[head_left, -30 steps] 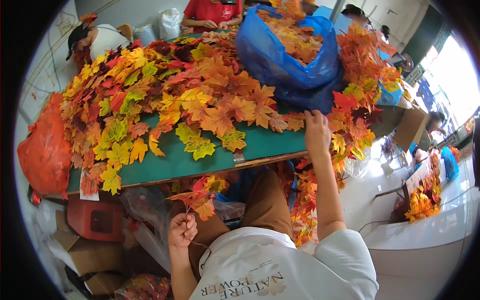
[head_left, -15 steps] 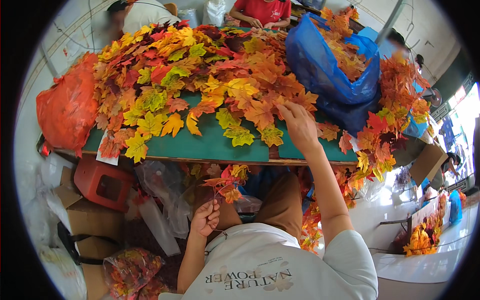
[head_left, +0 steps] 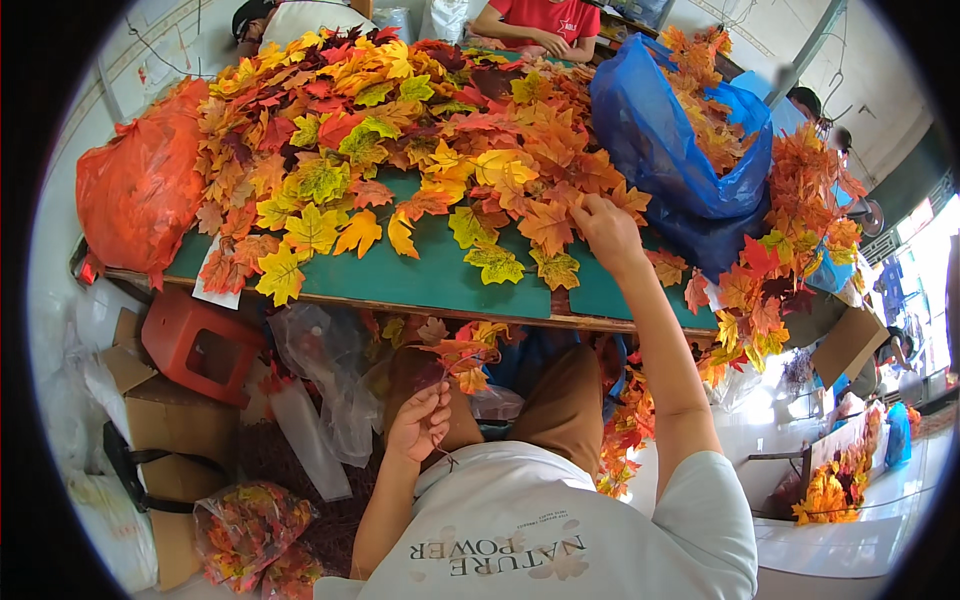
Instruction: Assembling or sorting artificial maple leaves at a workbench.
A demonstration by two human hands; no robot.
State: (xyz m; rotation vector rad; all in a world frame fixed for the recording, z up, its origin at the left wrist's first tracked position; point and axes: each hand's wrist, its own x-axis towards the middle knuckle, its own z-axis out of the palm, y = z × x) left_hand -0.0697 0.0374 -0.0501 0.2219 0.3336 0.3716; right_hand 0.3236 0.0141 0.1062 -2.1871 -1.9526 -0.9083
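Note:
Low in front of my lap, my left hand [head_left: 420,425] is closed around the thin stem of a small maple leaf spray [head_left: 468,358] with orange, red and yellow artificial leaves. The stem's lower end sticks out below the fingers. Over the green tabletop [head_left: 420,275], my right hand [head_left: 610,232] reaches to the right side of a big heap of loose artificial maple leaves [head_left: 440,150]. Its fingertips pinch at an orange maple leaf [head_left: 548,226]; the exact grip is partly hidden. Yellow-green leaves [head_left: 494,262] lie nearer the table's front edge.
A blue bag of leaves [head_left: 655,150] stands right of the heap, an orange-red bag [head_left: 140,185] at its left. Leaf strands [head_left: 770,290] hang over the right end. Below are a red stool [head_left: 205,345] and cardboard box [head_left: 185,450]. Another person in red [head_left: 545,28] sits opposite.
My right hand has moved slightly away from me, its fingers drawing together at the orange leaf. My left hand has turned a little with the spray. The whole view has shifted slightly.

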